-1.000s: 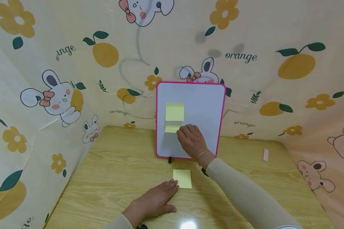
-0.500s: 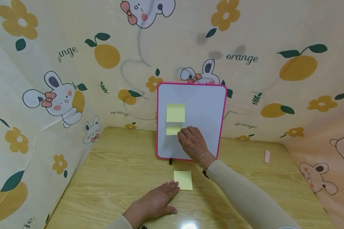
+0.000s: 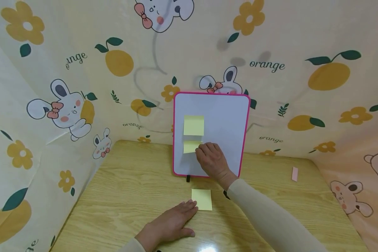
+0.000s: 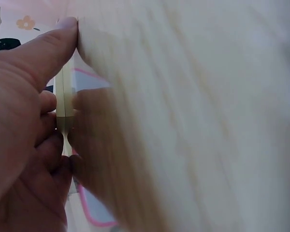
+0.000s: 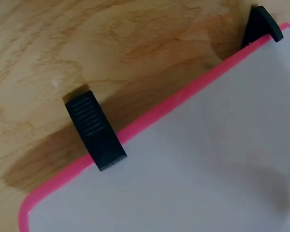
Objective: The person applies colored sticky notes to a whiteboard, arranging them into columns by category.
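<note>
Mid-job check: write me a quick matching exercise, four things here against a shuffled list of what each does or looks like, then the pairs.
1. Left hand
2. Right hand
3. Whiteboard
4. Pink strip

A. Lies toward the right of the table
B. Grips the lower yellow note
C. Pink-rimmed, with black feet
D. Touches the yellow square

Pairs: 1-D, 2-B, 3-C, 4-A

Whiteboard (image 3: 224, 119) reads white within a hot-pink rim (image 5: 183, 96), supports (image 5: 96, 131) black; sticky notes (image 3: 193, 126) are plain pale yellow. Tabletop (image 3: 129, 178) runs tan with wood grain; paper strip (image 3: 294, 174) pink, sleeves (image 3: 267, 208) beige. Backdrop (image 3: 189, 49) is cream, printed with golden fruit (image 3: 119, 63) and flowers (image 3: 249, 17), green leaves (image 3: 114, 41), white pink-bowed rabbits (image 3: 68, 112).
</note>
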`<action>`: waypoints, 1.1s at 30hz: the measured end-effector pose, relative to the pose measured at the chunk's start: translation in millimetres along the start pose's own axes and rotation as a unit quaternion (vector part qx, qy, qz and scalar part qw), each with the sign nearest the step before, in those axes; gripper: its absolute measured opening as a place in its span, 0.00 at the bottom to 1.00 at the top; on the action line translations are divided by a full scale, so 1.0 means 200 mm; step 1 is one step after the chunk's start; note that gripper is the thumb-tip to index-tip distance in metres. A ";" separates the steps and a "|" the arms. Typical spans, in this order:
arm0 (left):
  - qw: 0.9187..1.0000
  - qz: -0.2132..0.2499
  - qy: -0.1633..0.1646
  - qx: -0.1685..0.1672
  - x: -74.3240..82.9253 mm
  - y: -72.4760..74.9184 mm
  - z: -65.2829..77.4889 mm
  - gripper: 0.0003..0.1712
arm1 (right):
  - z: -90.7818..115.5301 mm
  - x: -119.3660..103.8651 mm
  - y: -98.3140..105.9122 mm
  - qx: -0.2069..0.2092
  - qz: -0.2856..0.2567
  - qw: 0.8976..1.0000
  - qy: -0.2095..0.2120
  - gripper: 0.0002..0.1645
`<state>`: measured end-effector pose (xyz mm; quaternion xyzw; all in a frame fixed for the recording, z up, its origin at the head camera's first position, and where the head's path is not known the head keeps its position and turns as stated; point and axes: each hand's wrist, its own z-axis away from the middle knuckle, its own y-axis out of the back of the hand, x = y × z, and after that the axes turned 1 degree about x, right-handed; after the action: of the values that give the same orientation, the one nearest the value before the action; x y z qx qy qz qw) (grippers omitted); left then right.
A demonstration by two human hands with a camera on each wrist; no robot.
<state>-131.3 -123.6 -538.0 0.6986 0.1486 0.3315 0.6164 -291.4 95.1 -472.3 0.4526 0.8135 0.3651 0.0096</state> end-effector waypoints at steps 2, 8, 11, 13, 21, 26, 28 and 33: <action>1.000 0.006 0.003 -0.003 0.00 0.00 0.00 0.44 | 0.01 -0.01 0.00 -0.012 0.005 1.000 -0.003 0.07; 1.000 0.015 0.007 -0.010 0.01 0.00 0.00 0.44 | 0.07 -0.02 0.00 -0.061 0.027 0.998 -0.007 0.21; 1.000 0.014 0.008 -0.013 0.01 0.01 0.00 0.44 | 0.10 -0.04 0.00 -0.088 0.039 0.995 -0.011 0.29; 1.000 0.015 0.010 -0.015 0.01 0.01 0.00 0.44 | 0.13 -0.05 0.00 -0.106 0.044 0.993 -0.011 0.31; 1.000 -0.023 0.013 -0.016 0.01 0.01 -0.01 0.44 | 0.21 -0.09 0.01 -0.175 0.042 0.984 0.006 0.34; 0.999 -0.021 0.023 -0.022 0.01 0.01 -0.02 0.44 | 0.16 -0.08 0.00 -0.154 0.034 0.987 0.002 0.30; 0.999 -0.014 0.029 -0.026 0.02 0.01 -0.02 0.44 | 0.13 -0.07 -0.01 -0.138 0.032 0.990 -0.002 0.29; 0.999 -0.013 0.029 -0.024 0.03 0.01 -0.02 0.44 | 0.08 -0.06 0.00 -0.143 0.051 0.988 -0.014 0.35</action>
<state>-130.1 -118.3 -533.6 0.6716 0.1677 0.3469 0.6329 -278.4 95.3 -488.6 0.4928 0.7283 0.4715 0.0673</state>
